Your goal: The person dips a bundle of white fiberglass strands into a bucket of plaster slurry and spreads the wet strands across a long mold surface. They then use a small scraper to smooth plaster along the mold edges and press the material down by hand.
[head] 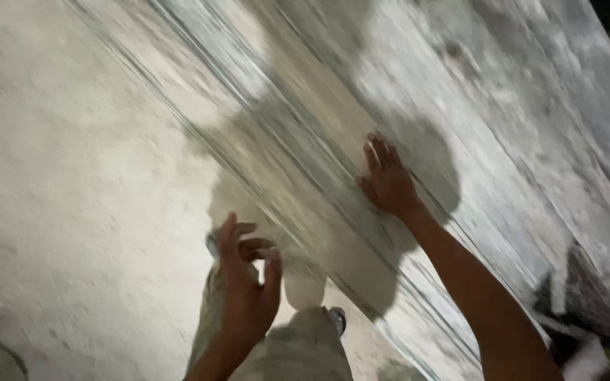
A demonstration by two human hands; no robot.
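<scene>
Blurry shot: right hand lay flat, fingers together, on the dusty slab; left hand, at 7 o'clock, hung loosely curled, empty.

Slab runs diagonally from top left to bottom right and fills the right half of view. Floor lies to its left, below the slab edge. Right hand lies flat on the slab, near that edge. Left hand sits left of the edge, over the floor, fingers spread, apart from the slab. Legs stand on the floor under the left hand, just beside the edge. Rubble sits at bottom right, beyond the slab.
</scene>
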